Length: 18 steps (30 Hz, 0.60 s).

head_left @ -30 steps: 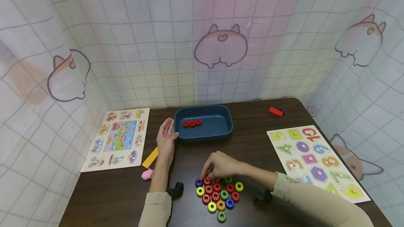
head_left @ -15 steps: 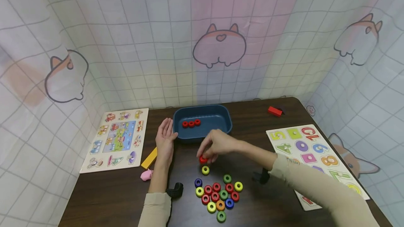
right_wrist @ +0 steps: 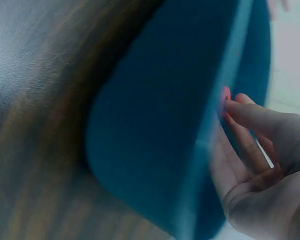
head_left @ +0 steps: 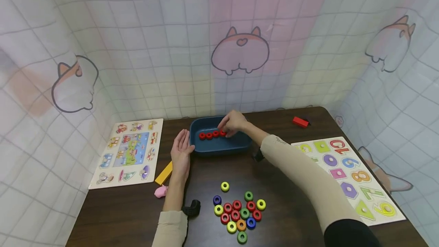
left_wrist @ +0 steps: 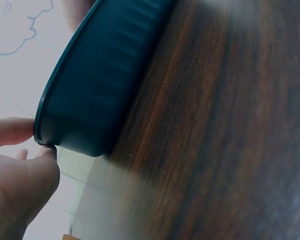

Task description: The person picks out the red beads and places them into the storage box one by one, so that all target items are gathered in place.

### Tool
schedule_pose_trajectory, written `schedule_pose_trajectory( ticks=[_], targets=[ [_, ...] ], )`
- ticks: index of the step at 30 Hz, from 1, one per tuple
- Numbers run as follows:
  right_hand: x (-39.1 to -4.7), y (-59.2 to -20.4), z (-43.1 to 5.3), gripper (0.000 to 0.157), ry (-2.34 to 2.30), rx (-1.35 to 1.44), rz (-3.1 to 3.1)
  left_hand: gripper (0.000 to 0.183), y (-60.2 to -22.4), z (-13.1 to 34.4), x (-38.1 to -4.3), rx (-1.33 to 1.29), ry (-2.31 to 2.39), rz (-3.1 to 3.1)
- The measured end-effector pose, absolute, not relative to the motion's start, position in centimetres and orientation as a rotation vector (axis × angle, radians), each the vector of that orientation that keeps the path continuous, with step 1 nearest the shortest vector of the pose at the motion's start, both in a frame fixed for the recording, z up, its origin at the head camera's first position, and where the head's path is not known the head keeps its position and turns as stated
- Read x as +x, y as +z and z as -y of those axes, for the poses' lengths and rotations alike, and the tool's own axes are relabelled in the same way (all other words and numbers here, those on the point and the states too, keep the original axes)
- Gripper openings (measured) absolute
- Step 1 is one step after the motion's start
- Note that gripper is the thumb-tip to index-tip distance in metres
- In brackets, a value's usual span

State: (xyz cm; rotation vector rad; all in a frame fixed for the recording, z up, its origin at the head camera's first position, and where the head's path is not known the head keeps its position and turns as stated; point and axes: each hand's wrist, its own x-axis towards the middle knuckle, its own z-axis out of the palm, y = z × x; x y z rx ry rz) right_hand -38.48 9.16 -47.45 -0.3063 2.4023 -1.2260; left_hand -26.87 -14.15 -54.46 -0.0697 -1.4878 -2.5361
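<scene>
A dark blue tray [head_left: 219, 149] stands at the back of the table. Inside it, several red rings lie in a row toward the left, among them a red ring [head_left: 209, 136]. My right hand [head_left: 234, 122] reaches into the tray and pinches a red ring [right_wrist: 225, 95] at the right end of that row; the fingers partly cover it. Along the tray's left end, my left hand [head_left: 181, 149] rests with straight fingers, thumb touching the rim corner. Several loose rings in red, yellow, green, blue and orange cluster nearer me, including an orange ring [head_left: 241, 225].
A picture puzzle board [head_left: 132, 149] lies at the left, a number puzzle board [head_left: 346, 178] at the right. By my left forearm are a yellow block [head_left: 164, 173] and a small pink toy [head_left: 161, 191]. A red block [head_left: 300, 121] sits at the back right.
My right hand has lifted a red ring from the cluster and carried it forward into the tray. A yellow ring now lies apart, ahead of the cluster. My left hand has stayed in place.
</scene>
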Motion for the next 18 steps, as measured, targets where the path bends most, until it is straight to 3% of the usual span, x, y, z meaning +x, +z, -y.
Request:
schedule_pose_trajectory(
  ticks=[5, 9, 18],
  targets=[
    [-38.4, -49.0, -10.0, 0.026, -1.201, -0.253, -2.445, 0.067, -54.5, 13.6, -26.8, -0.089, -2.546, 1.487],
    [-36.9, -47.2, -10.6, 0.027, -1.230, -0.350, -2.461, 0.067, -54.5, 13.5, -27.0, -0.096, -2.542, 1.498],
    [-28.6, -42.6, -11.7, 0.019, -1.164, -0.788, -2.362, 0.068, -54.5, 14.0, -27.0, -0.086, -2.534, 1.478]
  ],
)
